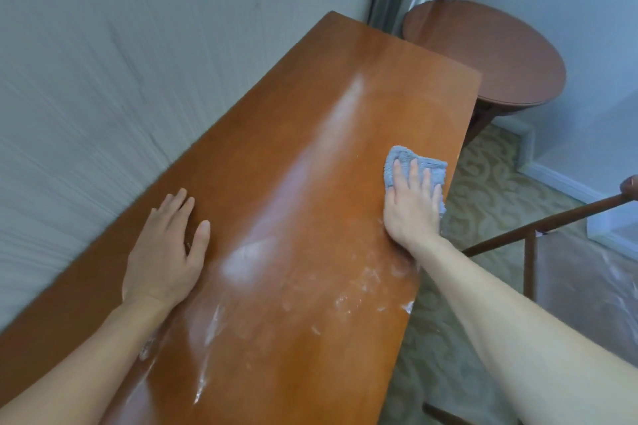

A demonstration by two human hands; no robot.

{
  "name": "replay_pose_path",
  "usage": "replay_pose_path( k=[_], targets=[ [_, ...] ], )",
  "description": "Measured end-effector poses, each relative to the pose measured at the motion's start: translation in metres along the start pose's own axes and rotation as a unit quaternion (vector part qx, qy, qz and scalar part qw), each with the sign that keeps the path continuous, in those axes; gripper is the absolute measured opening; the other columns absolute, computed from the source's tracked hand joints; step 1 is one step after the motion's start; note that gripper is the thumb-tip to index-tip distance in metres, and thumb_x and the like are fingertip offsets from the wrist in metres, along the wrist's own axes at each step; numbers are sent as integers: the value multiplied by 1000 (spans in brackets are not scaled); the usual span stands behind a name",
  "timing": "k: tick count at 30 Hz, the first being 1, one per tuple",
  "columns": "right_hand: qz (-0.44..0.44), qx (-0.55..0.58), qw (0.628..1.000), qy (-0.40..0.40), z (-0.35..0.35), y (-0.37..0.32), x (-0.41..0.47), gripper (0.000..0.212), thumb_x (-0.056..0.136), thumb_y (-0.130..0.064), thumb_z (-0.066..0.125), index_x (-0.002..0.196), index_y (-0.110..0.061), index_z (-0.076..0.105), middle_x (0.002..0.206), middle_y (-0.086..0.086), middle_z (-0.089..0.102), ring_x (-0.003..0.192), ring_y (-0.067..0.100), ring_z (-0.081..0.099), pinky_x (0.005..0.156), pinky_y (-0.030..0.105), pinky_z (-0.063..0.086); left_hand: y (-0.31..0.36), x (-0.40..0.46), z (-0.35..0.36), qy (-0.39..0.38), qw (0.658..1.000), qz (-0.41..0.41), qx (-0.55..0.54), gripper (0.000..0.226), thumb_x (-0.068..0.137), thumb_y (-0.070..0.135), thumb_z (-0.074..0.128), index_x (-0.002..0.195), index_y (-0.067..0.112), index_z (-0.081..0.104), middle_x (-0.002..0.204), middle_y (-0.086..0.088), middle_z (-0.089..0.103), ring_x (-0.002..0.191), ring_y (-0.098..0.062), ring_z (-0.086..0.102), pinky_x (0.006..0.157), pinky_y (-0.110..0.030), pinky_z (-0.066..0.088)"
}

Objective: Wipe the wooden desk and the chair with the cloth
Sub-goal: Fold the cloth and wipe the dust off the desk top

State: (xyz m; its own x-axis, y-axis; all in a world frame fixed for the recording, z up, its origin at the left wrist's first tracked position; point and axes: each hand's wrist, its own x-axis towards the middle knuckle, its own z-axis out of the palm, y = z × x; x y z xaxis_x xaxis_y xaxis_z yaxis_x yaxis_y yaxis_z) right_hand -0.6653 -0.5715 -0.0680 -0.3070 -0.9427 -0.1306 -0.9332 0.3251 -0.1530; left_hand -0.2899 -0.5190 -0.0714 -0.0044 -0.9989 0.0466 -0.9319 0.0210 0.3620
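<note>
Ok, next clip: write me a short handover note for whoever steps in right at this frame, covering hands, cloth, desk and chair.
Left hand: flat and open on the wooden desk, wall side, holding nothing.
Right hand: palm down, fingers spread, pressing the blue-grey cloth onto the desk near the edge facing the chair.
Done: cannot tell how much has been wiped; the far end of the desk shows no marks.
Left: white smears and specks remain on the near half of the desk, between the two arms. The chair stands to the right, untouched by either hand.
</note>
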Motion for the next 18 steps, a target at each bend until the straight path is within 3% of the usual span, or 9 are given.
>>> replay_pose_path(
  k=[6, 9, 11, 14, 18],
  targets=[
    [-206, 26, 978, 7, 36, -129, -88, 69, 88, -29, 37, 157, -23, 30, 165, 11, 24, 153, 34, 17, 123, 54, 6, 0, 0, 3, -4, 1000, 16, 24, 69, 103, 45, 21, 157, 4, 38, 169, -6, 25, 157, -18, 16, 128, -39, 11],
    [-288, 49, 956, -36, 43, -182, -130, 66, 94, -27, 41, 158, -23, 26, 168, 9, 13, 155, 32, 2, 124, 52, -5, -5, 4, 7, 0, 999, 25, 33, 68, 102, 39, 24, 153, -1, 43, 166, -13, 31, 155, -26, 24, 128, -42, 13],
    [-299, 56, 952, -38, 42, -185, -134, 63, 99, -28, 40, 159, -24, 23, 169, 5, 9, 156, 28, -2, 124, 49, -7, -7, 4, 8, 0, 999, 27, 38, 66, 102, 39, 25, 153, -1, 43, 166, -12, 31, 155, -26, 24, 128, -42, 13],
    [-288, 56, 956, -23, 41, -150, -112, 60, 99, -31, 38, 158, -28, 27, 168, 2, 16, 155, 26, 6, 125, 48, -1, -6, 2, 6, -3, 999, 26, 29, 67, 103, 41, 25, 154, 2, 42, 167, -9, 30, 156, -22, 23, 128, -40, 12],
    [-165, 21, 986, 22, 24, -65, -62, 60, 100, -30, 35, 159, -27, 25, 168, 3, 16, 155, 28, 12, 124, 48, 4, -3, 1, 3, -6, 999, 23, 28, 68, 103, 45, 23, 156, 5, 41, 168, -5, 28, 156, -19, 20, 128, -37, 10]
  ],
)
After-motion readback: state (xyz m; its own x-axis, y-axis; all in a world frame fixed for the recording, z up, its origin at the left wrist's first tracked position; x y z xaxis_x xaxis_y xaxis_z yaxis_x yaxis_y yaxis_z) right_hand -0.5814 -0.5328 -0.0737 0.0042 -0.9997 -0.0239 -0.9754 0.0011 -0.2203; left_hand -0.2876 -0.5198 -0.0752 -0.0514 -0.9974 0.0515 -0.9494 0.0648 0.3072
